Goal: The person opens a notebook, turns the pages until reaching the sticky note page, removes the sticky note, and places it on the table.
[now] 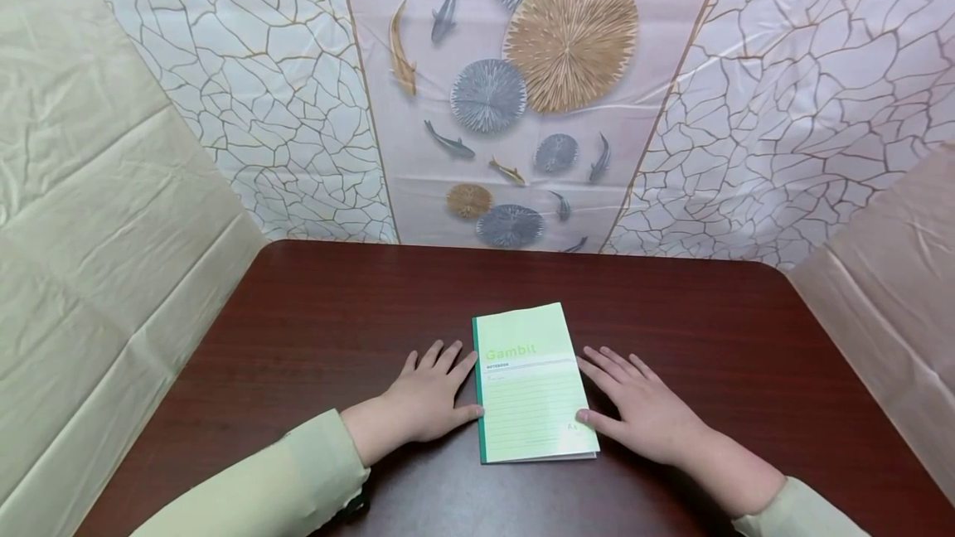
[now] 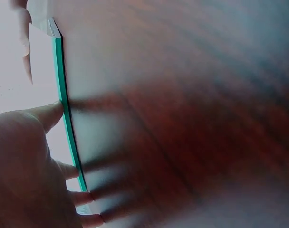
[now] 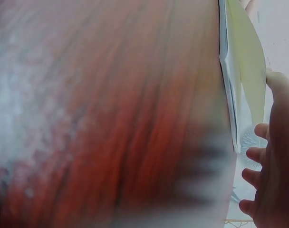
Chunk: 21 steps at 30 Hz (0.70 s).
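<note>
A pale green notebook (image 1: 531, 404) with a dark green spine lies closed on the table, its printed cover facing up. At its spine side is my left hand (image 1: 430, 399), fingers spread and straight; the thumb tip and index fingertip meet the spine edge. In the left wrist view the green spine (image 2: 68, 114) runs past the thumb. My right hand (image 1: 647, 414) lies on the other side, fingers extended, with its thumb tip at the cover's right edge. The right wrist view shows the page edges (image 3: 230, 90) and the cover (image 3: 251, 61) bowed up slightly from them.
The dark reddish wooden table (image 1: 336, 297) has rounded far corners. Behind it hangs a patterned cloth (image 1: 477, 164) with fish and round motifs, and plain beige cloth (image 1: 112, 247) borders the left side. Another beige cloth (image 1: 895, 297) borders the right.
</note>
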Tool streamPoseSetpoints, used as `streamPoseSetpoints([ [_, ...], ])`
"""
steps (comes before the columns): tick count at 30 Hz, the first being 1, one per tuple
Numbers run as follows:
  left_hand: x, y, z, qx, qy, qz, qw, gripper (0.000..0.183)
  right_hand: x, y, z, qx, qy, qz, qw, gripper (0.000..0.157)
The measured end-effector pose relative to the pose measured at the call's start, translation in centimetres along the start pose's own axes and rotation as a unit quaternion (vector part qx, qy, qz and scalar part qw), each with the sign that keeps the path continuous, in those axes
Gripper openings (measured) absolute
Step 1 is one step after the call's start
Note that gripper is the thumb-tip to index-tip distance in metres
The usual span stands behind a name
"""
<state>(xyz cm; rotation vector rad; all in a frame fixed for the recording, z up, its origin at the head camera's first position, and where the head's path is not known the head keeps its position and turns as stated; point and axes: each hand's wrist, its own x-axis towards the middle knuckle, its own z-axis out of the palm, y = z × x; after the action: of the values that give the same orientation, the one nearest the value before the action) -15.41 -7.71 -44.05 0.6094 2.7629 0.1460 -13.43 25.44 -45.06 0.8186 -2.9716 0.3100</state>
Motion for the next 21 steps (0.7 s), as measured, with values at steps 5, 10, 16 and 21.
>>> streamPoseSetpoints([
  [5, 0.0, 0.0, 0.1, -0.001, 0.000, -0.001, 1.0000, 0.081, 0.0, -0.2, -0.3, 0.005, 0.008, -0.005, 1.000, 0.073],
  [10, 0.0, 0.0, 0.1, -0.006, 0.003, 0.000, 1.0000, 0.081, 0.1, -0.5, -0.7, 0.022, 0.016, -0.006, 1.000, 0.068],
  [16, 0.0, 0.0, 0.1, -0.004, 0.009, 0.004, 0.9999, 0.081, 0.3, -0.9, -1.1, 0.031, 0.023, -0.011, 0.999, 0.067],
  [21, 0.0, 0.0, 0.1, -0.007, 0.007, 0.002, 0.9999, 0.081, 0.4, -1.3, -1.4, 0.036, 0.025, -0.011, 0.999, 0.066],
])
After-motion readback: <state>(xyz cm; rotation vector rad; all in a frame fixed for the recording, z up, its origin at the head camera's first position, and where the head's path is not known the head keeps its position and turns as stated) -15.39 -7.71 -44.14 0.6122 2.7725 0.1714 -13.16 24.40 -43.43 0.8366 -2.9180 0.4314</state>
